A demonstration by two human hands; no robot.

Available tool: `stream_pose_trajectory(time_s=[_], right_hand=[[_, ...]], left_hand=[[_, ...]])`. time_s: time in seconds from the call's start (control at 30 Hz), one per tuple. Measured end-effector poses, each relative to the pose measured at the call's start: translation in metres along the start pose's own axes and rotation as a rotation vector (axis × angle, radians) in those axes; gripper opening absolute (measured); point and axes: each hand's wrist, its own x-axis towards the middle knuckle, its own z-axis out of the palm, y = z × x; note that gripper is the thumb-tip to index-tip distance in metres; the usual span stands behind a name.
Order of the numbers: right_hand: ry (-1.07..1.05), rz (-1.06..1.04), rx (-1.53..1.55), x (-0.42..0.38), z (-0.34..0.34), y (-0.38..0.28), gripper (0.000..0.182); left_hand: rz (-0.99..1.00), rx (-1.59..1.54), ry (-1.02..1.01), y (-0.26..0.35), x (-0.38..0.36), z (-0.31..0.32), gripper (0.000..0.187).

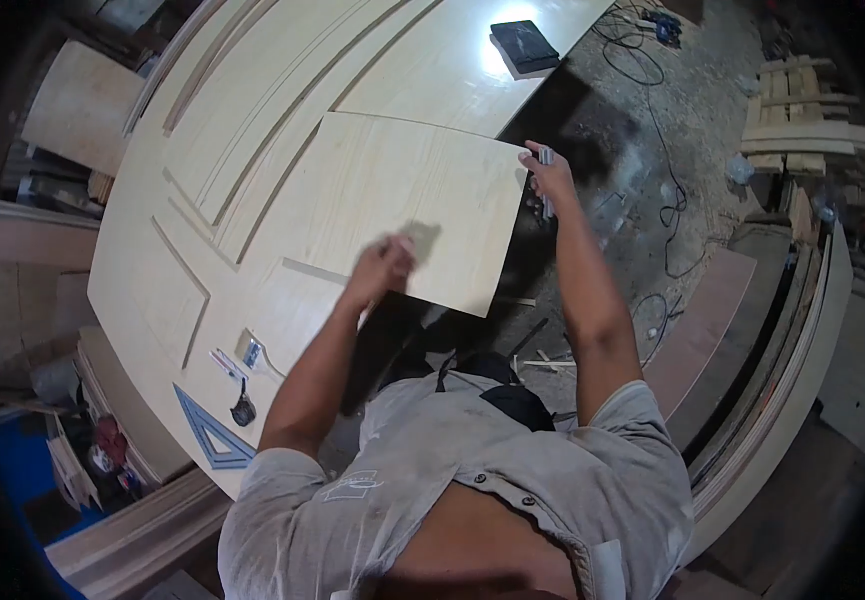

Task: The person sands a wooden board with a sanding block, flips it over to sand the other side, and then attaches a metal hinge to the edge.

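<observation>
A pale plywood panel (402, 200) lies on the larger sheets, its right and front edges reaching past the edge of the stack. My right hand (550, 178) is at its far right corner, thumb at the panel's edge. In that hand is a slim grey tool (547, 205), held upright; its exact kind does not show. My left hand (384, 268) is over the panel's front edge, its fingers curled and smeared by motion. Closer to me on the left lie a paintbrush (250, 350), a black tape measure (243, 408) and a blue set square (210, 430).
Plywood strips (182, 280) lie on the worktop at left. A black flat case (524, 46) sits at the far end. Beyond the right edge, a cable (667, 180) crosses the dusty floor. Stacked boards (782, 380) stand at right, with a wooden pallet (792, 110) behind.
</observation>
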Motion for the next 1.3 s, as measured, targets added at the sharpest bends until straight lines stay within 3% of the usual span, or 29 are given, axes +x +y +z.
stream_pose_trajectory(time_s=[0.07,0.1,0.17,0.27,0.33,0.4,0.47,0.53,0.6,0.63,0.67,0.77,0.83,0.93,1.2,1.3], right_hand=[[-0.038,0.030,0.159,0.004,0.011,0.006,0.040],[0.022,0.060,0.178,0.004,0.014,0.004,0.037],[0.045,0.072,0.172,0.007,0.016,0.000,0.037],[0.083,0.108,0.178,0.007,0.017,0.000,0.033],[0.054,0.165,0.115,0.016,0.015,0.000,0.033],[0.068,0.173,0.105,0.022,0.013,0.002,0.036],[0.003,0.155,0.183,0.025,0.007,0.009,0.028],[0.074,0.075,0.089,0.044,0.004,0.022,0.021],[0.379,-0.005,-0.235,0.047,0.000,0.007,0.027],[0.487,-0.157,-0.342,0.059,-0.003,0.013,0.034],[0.482,-0.157,-0.347,0.062,-0.005,0.004,0.034],[0.542,-0.251,-0.105,0.061,-0.006,-0.024,0.038],[0.600,-0.437,0.270,0.083,-0.004,-0.031,0.040],[0.513,-0.441,0.434,0.068,0.021,-0.055,0.039],[0.460,-0.393,0.354,0.072,0.045,-0.044,0.032],[0.480,-0.384,0.369,0.067,0.049,-0.043,0.032]], left_hand=[[0.152,0.265,0.222,0.020,0.029,-0.028,0.037],[0.159,0.270,0.205,0.017,0.050,-0.044,0.037],[0.599,0.885,0.381,0.016,0.083,-0.067,0.042],[0.705,1.079,0.350,0.014,0.103,-0.073,0.053],[0.646,1.057,0.335,0.013,0.100,-0.063,0.058],[0.680,1.179,0.445,0.008,0.103,-0.058,0.056],[0.650,1.182,0.399,0.014,0.105,-0.061,0.056],[0.606,1.187,0.354,0.022,0.104,-0.066,0.056],[0.576,1.224,0.313,0.029,0.111,-0.071,0.053],[0.536,1.237,0.308,0.029,0.112,-0.068,0.055],[0.531,1.232,0.310,0.030,0.115,-0.067,0.055],[0.532,1.293,0.300,0.025,0.114,-0.066,0.058],[0.457,1.355,0.262,0.029,0.118,-0.066,0.061],[0.453,1.362,0.275,0.028,0.119,-0.066,0.062],[0.415,1.379,0.284,0.030,0.119,-0.064,0.062],[0.488,1.338,0.305,0.030,0.117,-0.064,0.060]])
